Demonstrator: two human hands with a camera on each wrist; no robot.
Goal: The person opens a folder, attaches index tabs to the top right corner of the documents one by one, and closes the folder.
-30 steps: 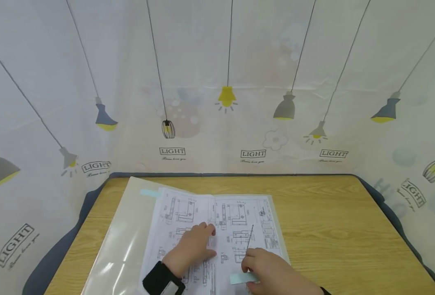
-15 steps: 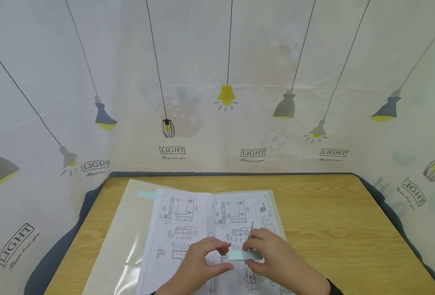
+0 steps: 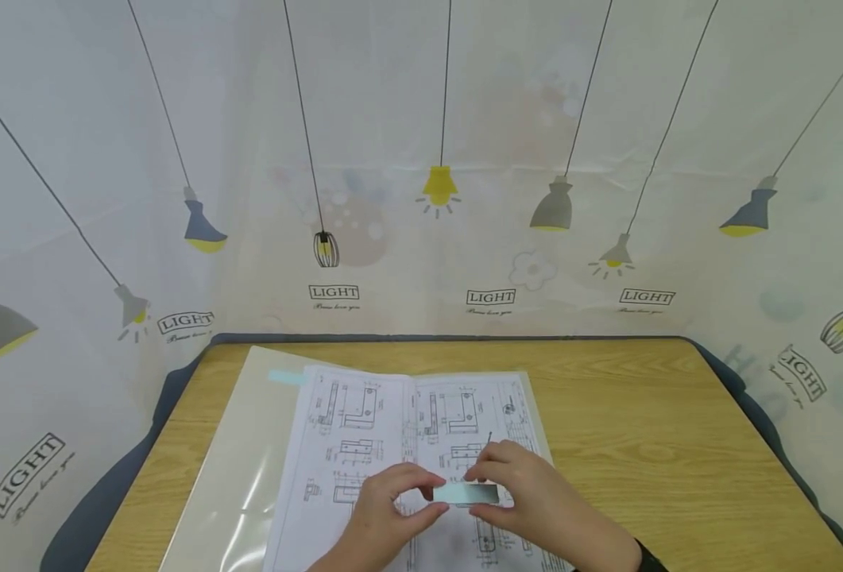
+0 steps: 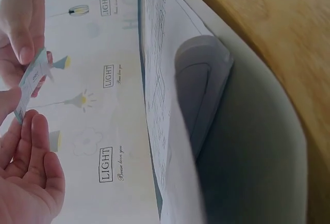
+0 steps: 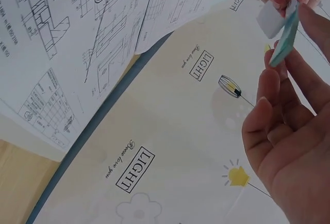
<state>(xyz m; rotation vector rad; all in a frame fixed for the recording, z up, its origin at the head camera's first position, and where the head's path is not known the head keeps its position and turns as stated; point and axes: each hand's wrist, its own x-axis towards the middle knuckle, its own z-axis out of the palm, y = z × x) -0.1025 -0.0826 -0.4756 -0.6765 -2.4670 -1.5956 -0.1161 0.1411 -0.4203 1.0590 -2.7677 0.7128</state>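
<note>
In the head view, a small light-blue sticky-note pad is held between both hands above an open booklet of technical drawings. My left hand pinches its left end between thumb and fingers. At the other end my right hand pinches it with thumb and index finger. The left wrist view shows small print on one face of the pad. Beside the pad in the right wrist view, a white piece shows near the left hand; what it is I cannot tell.
Beneath the booklet lies a pale, glossy folder, with a light-blue tab near its top. A thin dark line or stick shows on the right page. The wooden table extends rightward, and a printed curtain hangs behind.
My left hand has left the page and come to pinch the pad's left end. The right hand has lifted the pad slightly and turned it level, away from the page bottom.
</note>
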